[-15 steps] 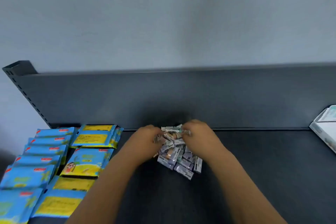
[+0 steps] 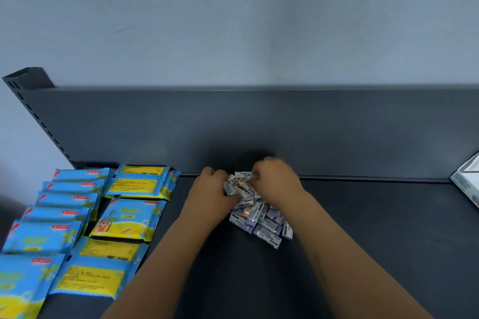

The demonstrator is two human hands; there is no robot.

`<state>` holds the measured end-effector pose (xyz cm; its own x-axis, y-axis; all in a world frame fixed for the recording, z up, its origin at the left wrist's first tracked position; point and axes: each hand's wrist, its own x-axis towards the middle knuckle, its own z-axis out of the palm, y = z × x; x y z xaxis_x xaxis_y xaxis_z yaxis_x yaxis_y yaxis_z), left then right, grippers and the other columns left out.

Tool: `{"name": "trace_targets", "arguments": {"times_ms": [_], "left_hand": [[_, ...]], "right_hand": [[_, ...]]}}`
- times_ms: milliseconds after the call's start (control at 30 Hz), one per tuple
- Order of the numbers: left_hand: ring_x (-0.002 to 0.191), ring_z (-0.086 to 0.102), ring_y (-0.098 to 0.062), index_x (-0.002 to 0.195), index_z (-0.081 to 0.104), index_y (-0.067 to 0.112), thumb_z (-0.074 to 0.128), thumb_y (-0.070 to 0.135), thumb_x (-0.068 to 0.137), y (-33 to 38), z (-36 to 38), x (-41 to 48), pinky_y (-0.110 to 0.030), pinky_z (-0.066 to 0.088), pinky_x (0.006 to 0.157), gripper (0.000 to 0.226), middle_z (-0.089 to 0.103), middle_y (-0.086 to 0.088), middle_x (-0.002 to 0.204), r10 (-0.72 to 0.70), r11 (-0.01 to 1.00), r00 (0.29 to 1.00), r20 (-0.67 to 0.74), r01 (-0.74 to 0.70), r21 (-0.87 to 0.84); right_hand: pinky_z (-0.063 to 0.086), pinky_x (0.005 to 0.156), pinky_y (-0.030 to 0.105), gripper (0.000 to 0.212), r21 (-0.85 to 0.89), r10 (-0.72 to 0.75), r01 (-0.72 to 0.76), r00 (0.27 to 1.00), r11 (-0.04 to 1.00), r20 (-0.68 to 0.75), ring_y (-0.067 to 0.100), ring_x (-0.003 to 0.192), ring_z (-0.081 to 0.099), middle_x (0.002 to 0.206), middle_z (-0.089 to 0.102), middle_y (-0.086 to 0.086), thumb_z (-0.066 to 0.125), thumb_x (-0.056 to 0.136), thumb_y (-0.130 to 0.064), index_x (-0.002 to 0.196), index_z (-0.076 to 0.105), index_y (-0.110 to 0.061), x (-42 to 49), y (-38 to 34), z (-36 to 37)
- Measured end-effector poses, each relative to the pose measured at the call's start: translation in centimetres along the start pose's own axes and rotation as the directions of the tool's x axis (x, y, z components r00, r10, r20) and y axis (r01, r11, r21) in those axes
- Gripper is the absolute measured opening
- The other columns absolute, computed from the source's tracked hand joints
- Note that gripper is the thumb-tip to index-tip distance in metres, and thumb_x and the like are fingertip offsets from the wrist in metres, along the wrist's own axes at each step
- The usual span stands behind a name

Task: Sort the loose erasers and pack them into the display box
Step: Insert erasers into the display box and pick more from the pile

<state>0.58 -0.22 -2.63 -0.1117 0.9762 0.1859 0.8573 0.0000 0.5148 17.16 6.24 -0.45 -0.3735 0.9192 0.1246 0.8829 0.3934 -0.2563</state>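
Note:
A heap of small wrapped erasers (image 2: 261, 217), purple, grey and tan, lies on the dark shelf near its back panel. My left hand (image 2: 211, 193) sits at the heap's left side with fingers curled round a few erasers. My right hand (image 2: 276, 180) is over the far end of the heap, its fingers curled and pinching an eraser at the top. A corner of a white and teal display box (image 2: 467, 181) shows at the right edge, well apart from both hands.
Several blue and yellow flat packets (image 2: 77, 217) lie in rows on the left part of the shelf (image 2: 363, 241). The upright back panel (image 2: 259, 124) stands just behind the heap. A perforated shelf post (image 2: 33, 109) rises at the far left.
Both hands have stayed on the heap and shifted only a little, the fingers working among the top erasers. The heap sits where it was.

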Motion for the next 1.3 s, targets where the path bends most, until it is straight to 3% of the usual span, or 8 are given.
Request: {"name": "trace_targets", "arguments": {"times_ms": [367, 567, 767, 933, 1033, 1133, 1233, 1300], "left_hand": [[0.083, 0.062, -0.020, 0.095, 0.072, 0.007, 0.064, 0.002, 0.069, 0.0, -0.4, 0.2, -0.043, 0.054, 0.072, 0.027, 0.069, -0.004, 0.090, 0.096, 0.988, 0.995, 0.025, -0.092, -0.127], [0.087, 0.059, -0.014, 0.105, 0.066, 0.017, 0.070, 0.010, 0.078, -0.5, -0.1, 0.4, -0.036, 0.052, 0.073, 0.028, 0.063, 0.002, 0.097, 0.038, 0.989, 0.998, -0.044, -0.044, -0.140], [0.082, 0.057, -0.021, 0.094, 0.064, 0.011, 0.071, 0.024, 0.079, -0.6, 0.3, 0.3, -0.033, 0.048, 0.065, 0.022, 0.055, -0.002, 0.094, -0.016, 1.000, 0.998, -0.060, 0.016, -0.003], [0.072, 0.052, -0.016, 0.085, 0.066, 0.012, 0.068, 0.023, 0.080, -1.0, 0.2, 0.2, -0.031, 0.046, 0.059, 0.012, 0.050, 0.001, 0.085, 0.020, 1.000, 0.997, -0.069, -0.019, 0.025], [0.072, 0.053, -0.017, 0.088, 0.070, 0.012, 0.067, 0.024, 0.082, -1.3, 0.0, 0.2, -0.034, 0.049, 0.061, 0.014, 0.052, 0.000, 0.085, 0.050, 0.999, 0.995, -0.087, -0.050, -0.003], [0.078, 0.054, -0.017, 0.093, 0.072, 0.014, 0.069, 0.026, 0.081, -1.7, -0.2, 0.1, -0.038, 0.051, 0.064, 0.017, 0.053, 0.000, 0.086, 0.092, 0.995, 0.991, -0.095, -0.096, -0.037], [0.085, 0.054, -0.016, 0.097, 0.073, 0.018, 0.070, 0.026, 0.081, -2.0, -0.4, -0.2, -0.036, 0.051, 0.068, 0.019, 0.055, 0.002, 0.091, 0.125, 0.991, 0.989, -0.076, -0.129, -0.043], [0.087, 0.054, -0.014, 0.100, 0.073, 0.019, 0.070, 0.026, 0.081, -2.1, -0.5, -0.4, -0.035, 0.052, 0.069, 0.020, 0.055, 0.003, 0.094, 0.135, 0.989, 0.989, -0.057, -0.138, -0.046]], "right_hand": [[0.047, 0.066, 0.032, 0.010, 0.129, 0.020, -0.026, 0.999, 0.991, 0.050, 0.021, 0.082, 0.058, 0.088, 0.059, 0.000, 0.066, 0.085, -0.021, 0.080, 0.058, -0.019, 0.4, -0.1, 0.0], [0.050, 0.080, 0.034, 0.028, 0.154, 0.007, -0.017, 0.998, 0.988, 0.065, 0.024, 0.101, 0.060, 0.111, 0.066, 0.003, 0.066, 0.092, -0.025, 0.119, 0.062, -0.017, 1.2, 0.2, 0.2], [0.057, 0.074, 0.038, 0.015, 0.118, -0.004, -0.011, 0.992, 0.993, 0.125, 0.020, 0.082, 0.064, 0.090, 0.068, 0.000, 0.060, 0.089, -0.019, 0.090, 0.075, -0.018, 1.2, -0.2, 0.1], [0.056, 0.076, 0.036, 0.011, 0.122, -0.006, -0.015, 0.986, 0.992, 0.168, 0.016, 0.085, 0.062, 0.085, 0.063, -0.009, 0.069, 0.084, -0.019, 0.093, 0.066, -0.025, 1.1, -0.5, -0.6], [0.056, 0.077, 0.034, 0.034, 0.208, -0.007, -0.024, 0.989, 0.978, 0.146, 0.017, 0.090, 0.064, 0.095, 0.066, -0.005, 0.062, 0.085, -0.008, 0.114, 0.065, -0.024, 0.9, -0.5, -0.8], [0.051, 0.061, 0.026, 0.049, 0.488, 0.021, -0.071, 0.994, 0.870, 0.107, 0.012, 0.068, 0.062, 0.098, 0.064, -0.004, 0.058, 0.087, -0.003, 0.128, 0.063, -0.030, 0.4, -0.9, -0.9], [0.049, 0.050, 0.029, 0.045, 0.759, 0.101, -0.178, 0.984, 0.627, 0.148, 0.015, 0.054, 0.057, 0.079, 0.062, 0.000, 0.053, 0.089, -0.001, 0.115, 0.071, -0.034, -0.3, -1.4, -0.7], [0.056, 0.057, 0.036, 0.036, 0.752, 0.162, -0.212, 0.977, 0.625, 0.142, 0.019, 0.062, 0.064, 0.078, 0.065, 0.001, 0.055, 0.088, -0.003, 0.103, 0.072, -0.030, -0.8, -1.5, -0.4]]}}
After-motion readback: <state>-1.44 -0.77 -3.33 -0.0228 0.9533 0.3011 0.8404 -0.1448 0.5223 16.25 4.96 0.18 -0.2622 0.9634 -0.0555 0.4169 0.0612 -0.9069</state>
